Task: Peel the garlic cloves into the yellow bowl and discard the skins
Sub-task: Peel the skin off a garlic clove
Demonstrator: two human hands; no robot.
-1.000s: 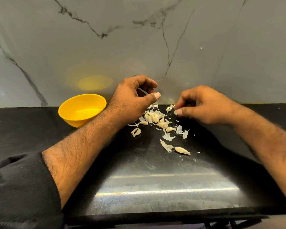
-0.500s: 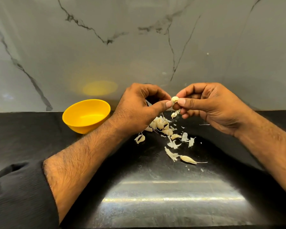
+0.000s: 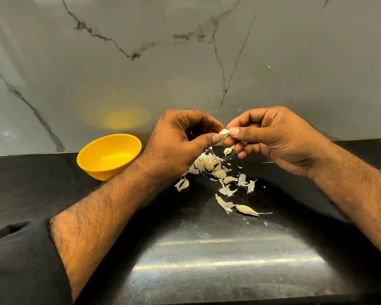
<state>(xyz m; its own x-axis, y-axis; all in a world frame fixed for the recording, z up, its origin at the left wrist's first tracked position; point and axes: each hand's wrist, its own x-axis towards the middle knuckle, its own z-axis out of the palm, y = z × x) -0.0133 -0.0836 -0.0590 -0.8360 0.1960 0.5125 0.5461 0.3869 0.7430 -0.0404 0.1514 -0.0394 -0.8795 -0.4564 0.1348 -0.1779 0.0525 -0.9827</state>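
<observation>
My left hand (image 3: 180, 142) and my right hand (image 3: 271, 137) meet above the black counter, both pinching one small garlic cloke-sized piece, a pale garlic clove (image 3: 224, 133), between thumbs and forefingers. Below them lies a heap of garlic cloves and papery skins (image 3: 209, 164). A single unpeeled clove with a long tail (image 3: 246, 210) lies nearer to me. The yellow bowl (image 3: 109, 156) stands to the left of my left hand, against the wall; it looks empty inside.
A black glossy counter (image 3: 207, 260) runs from the grey marble wall (image 3: 185, 62) to its front edge near me. Loose skin scraps (image 3: 244, 183) are scattered right of the heap. My black sleeve (image 3: 20, 265) covers the lower left corner.
A second ago my hands were apart, the right one low over the heap. It rose with a clove and both hands now pinch it together, slightly higher.
</observation>
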